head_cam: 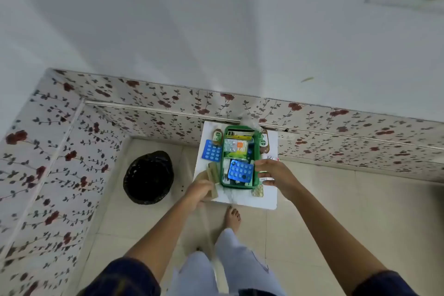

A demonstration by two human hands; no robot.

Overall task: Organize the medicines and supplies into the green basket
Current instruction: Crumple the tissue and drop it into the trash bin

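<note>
The left hand (199, 191) clamps tan packets (212, 175) beside the green basket (256, 149); the right hand (274, 172) grips its right rim, on the white surface (269, 197).

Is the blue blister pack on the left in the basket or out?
Out. The blue blister pack lies on the white table just left of the green basket; a second blue pack sits inside it.
</note>
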